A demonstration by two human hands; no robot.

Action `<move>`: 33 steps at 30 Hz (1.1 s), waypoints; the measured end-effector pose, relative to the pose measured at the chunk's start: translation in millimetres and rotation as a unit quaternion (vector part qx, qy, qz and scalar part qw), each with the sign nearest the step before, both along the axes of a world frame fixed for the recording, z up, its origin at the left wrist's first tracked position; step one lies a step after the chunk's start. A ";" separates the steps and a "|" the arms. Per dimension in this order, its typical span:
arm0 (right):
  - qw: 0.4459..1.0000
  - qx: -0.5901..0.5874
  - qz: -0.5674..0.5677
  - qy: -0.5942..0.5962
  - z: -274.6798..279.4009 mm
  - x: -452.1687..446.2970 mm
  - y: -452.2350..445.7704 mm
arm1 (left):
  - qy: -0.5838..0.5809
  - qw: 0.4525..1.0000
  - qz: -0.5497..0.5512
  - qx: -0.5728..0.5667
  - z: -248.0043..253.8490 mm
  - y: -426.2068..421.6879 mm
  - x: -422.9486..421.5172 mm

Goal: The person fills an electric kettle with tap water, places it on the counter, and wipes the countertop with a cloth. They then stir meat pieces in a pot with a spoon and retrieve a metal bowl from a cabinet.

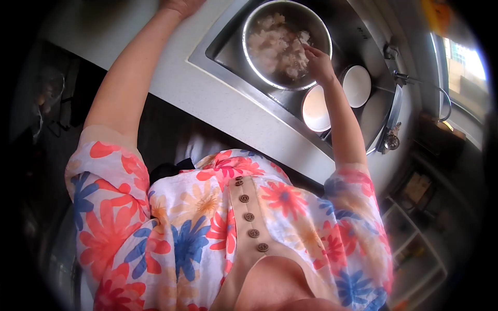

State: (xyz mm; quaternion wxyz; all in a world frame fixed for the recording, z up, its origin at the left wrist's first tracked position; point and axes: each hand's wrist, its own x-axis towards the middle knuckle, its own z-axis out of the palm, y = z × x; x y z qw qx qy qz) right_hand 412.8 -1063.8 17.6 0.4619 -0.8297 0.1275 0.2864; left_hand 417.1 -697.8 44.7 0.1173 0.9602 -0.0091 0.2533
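Observation:
A round metal pot (248, 59) stands in the sink, holding water and several pale, whitish-pink lumps of food (280, 44) that look like raw meat. My right hand (317, 63) reaches over the pot's right side, its fingers drawn together at the lumps. Whatever is between those fingers is too small to make out. At the top edge of the view, my left hand (181, 6) rests at the pale countertop (218, 96); its fingers are cut off by the frame.
Two white bowls, one nearer (315, 111) and one farther (356, 85), sit in the metal sink (228, 54) beside the pot. A faucet (415, 79) stands behind. A knife (396, 103) and a metal strainer or ladle (391, 141) are at the right, near a window (464, 59).

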 end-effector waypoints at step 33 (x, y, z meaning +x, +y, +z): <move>0.946 -0.151 0.213 -0.191 34.1 -43.4 -46.6 | -0.012 1.000 0.004 0.003 1.4 -2.0 -1.7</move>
